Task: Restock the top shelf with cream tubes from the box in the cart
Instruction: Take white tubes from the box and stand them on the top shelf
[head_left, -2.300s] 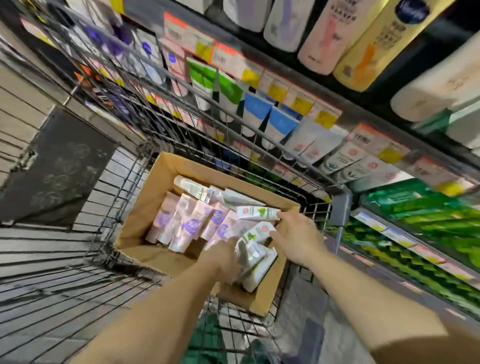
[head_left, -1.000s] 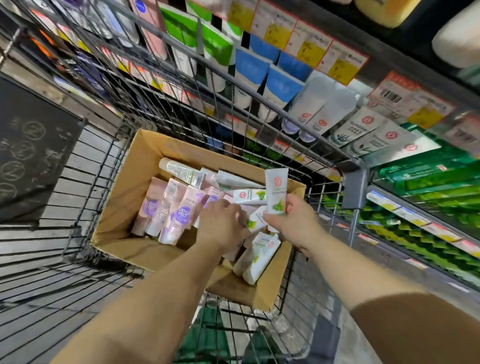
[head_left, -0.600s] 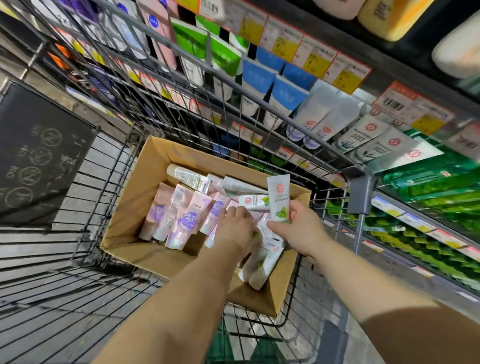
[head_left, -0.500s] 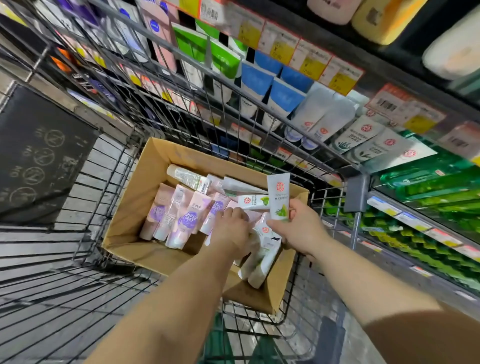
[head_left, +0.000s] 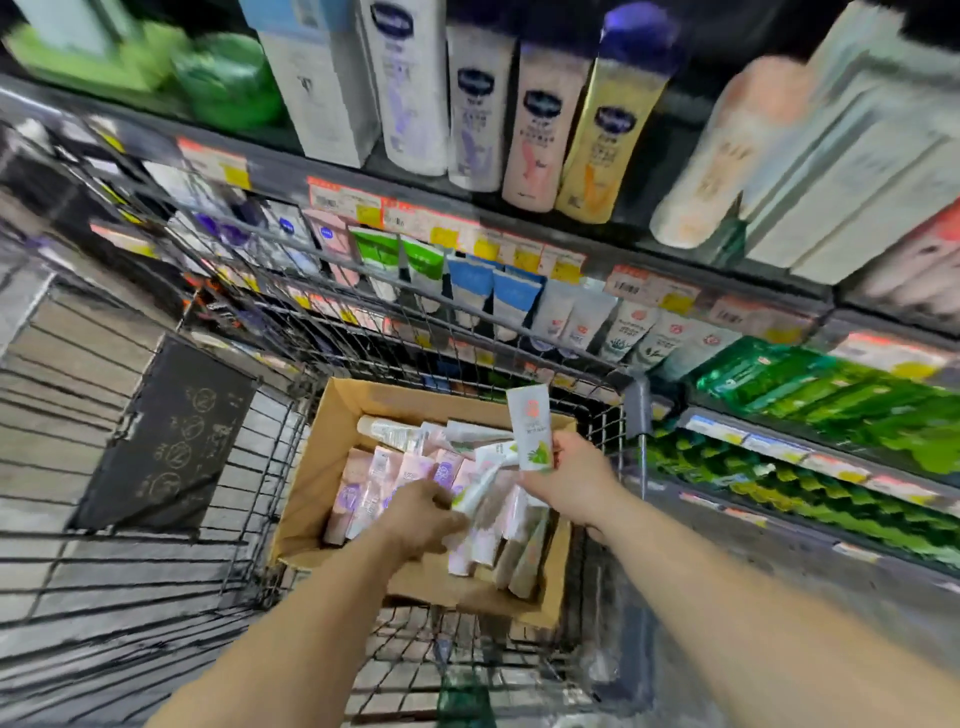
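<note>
- Right hand (head_left: 569, 480) pinching one white cream tube (head_left: 530, 428) with a green leaf mark, held upright just above the far right corner of the box (head_left: 332, 415).
- Left hand (head_left: 423, 517) down among the tubes in the box, fingers curled round a second white tube (head_left: 480, 483) lying slantwise; grip partly blurred.
- Remaining tubes (head_left: 395, 478), pink-lilac and white, lying loose in the box, which sits in the wire cart (head_left: 260, 467).
- Shelves beyond the cart: a row of standing tubes (head_left: 566, 317) with price tags, tall lotion bottles (head_left: 535, 119) on the shelf above.
- Step judged: gathering tubes, none yet carried to the shelf.
- Next move calls for lifting both tubes clear of the cart rim and up to the top shelf, caps down like the matching row; which slot is meant cannot be told.
- Against half a second ago: view tipped upward, bottle shelf now in frame; right hand's tube raised a little higher; left hand now with a tube drawn partly out of the pile, where earlier it only reached in.
</note>
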